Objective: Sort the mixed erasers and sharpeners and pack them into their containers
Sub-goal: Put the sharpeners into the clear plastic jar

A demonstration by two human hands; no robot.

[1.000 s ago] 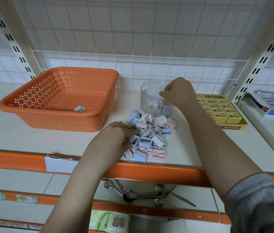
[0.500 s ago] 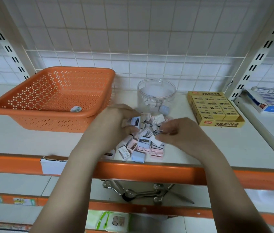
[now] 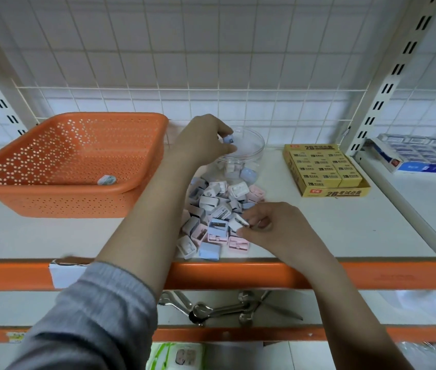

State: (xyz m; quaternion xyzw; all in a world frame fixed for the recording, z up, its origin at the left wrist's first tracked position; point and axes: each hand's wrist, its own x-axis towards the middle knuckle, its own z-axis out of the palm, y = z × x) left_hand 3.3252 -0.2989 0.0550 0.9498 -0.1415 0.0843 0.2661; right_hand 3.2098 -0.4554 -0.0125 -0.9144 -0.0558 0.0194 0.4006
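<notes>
Since half a second ago your left hand [image 3: 203,137] has lifted away from the pile and now sits over the mouth of the clear jar [image 3: 249,153], its grip pinching a small blue sharpener [image 3: 228,139] between thumb and fingertips just above the rim. Your right hand [image 3: 270,228] stays low at the near right edge of the pile of sharpeners [image 3: 215,212], its fingers curled and pinching a white sharpener [image 3: 239,223] that still touches its neighbours. That pile lies on the shelf [image 3: 318,231] just in front of the jar, which already holds a few pieces at its bottom. To your left stands the orange basket [image 3: 51,193] with one small eraser [image 3: 107,180] inside. A yellow box of erasers [image 3: 326,169] sits to the jar's right.
</notes>
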